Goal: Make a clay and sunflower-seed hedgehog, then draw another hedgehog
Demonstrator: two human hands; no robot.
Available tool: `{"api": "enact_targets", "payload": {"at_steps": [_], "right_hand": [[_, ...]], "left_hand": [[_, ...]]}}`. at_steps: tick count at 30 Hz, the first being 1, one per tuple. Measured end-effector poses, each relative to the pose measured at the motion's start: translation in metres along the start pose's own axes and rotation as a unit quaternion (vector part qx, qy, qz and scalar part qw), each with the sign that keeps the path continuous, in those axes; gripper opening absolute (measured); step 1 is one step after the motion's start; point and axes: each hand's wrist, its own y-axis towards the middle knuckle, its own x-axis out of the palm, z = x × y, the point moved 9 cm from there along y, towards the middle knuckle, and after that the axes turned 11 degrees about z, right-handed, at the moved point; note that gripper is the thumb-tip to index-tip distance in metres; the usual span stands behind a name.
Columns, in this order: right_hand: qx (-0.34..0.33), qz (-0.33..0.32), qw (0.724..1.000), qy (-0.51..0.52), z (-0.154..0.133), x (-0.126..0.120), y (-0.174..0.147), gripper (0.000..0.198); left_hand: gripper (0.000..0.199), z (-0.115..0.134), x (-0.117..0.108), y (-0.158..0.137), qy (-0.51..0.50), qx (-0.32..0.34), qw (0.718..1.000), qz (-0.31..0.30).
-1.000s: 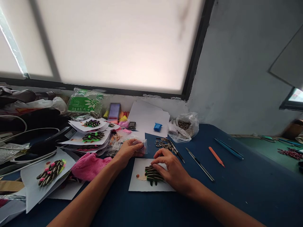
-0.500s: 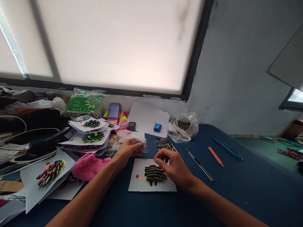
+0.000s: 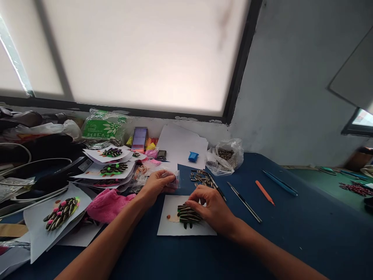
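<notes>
A hedgehog picture made of striped sunflower seeds [image 3: 188,216] lies on a white paper card [image 3: 171,230] in front of me. Its snout is pale, with a brown-orange nose at the left tip. My right hand [image 3: 208,208] is closed in a pinch, its fingertips at the top edge of the seeds; whatever sits between them is hidden. Left of that, my left hand [image 3: 157,184] grips a small clear plastic bag [image 3: 177,179] just beyond the card. What is inside the bag is hard to make out. Loose sunflower seeds [image 3: 199,177] are heaped behind my right hand.
Finished-looking seed cards [image 3: 113,170] are stacked at left beside a pink cloth [image 3: 109,205]. Tweezers [image 3: 244,202], an orange marker [image 3: 264,192] and a blue tool [image 3: 279,182] lie to the right. Behind stand a bag of seeds [image 3: 225,155] and a blue packet [image 3: 193,156].
My right hand has come down and slightly left, from above the card to the top of the hedgehog's seeds. My left hand stays on the plastic bag.
</notes>
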Motion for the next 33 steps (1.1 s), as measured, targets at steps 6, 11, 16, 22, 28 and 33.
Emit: {"api": "enact_targets", "payload": {"at_steps": [6, 11, 16, 22, 28, 33], "right_hand": [[-0.021, -0.023, 0.999, -0.023, 0.001, 0.011, -0.003, 0.020], [-0.046, -0.030, 0.997, -0.049, 0.000, 0.013, -0.003, 0.026], [-0.049, -0.028, 0.997, -0.048, -0.002, 0.010, -0.002, 0.028], [-0.048, -0.005, 0.998, -0.044, -0.005, 0.003, -0.002, 0.022], [-0.061, 0.004, 0.995, -0.076, -0.002, 0.003, -0.002, 0.030], [-0.078, -0.031, 0.991, -0.106, -0.001, 0.010, -0.004, 0.044]], "left_hand": [[0.036, -0.002, 0.001, 0.001, 0.001, -0.003, 1.000, -0.001], [0.035, -0.001, 0.000, 0.000, -0.002, -0.002, 1.000, 0.001], [0.033, 0.001, 0.000, -0.001, 0.001, -0.006, 1.000, 0.004], [0.031, 0.003, 0.001, -0.003, 0.000, -0.004, 1.000, 0.007], [0.036, 0.002, 0.003, -0.003, -0.001, -0.004, 1.000, 0.002], [0.037, -0.001, 0.001, 0.000, 0.002, -0.006, 1.000, 0.002]]}}
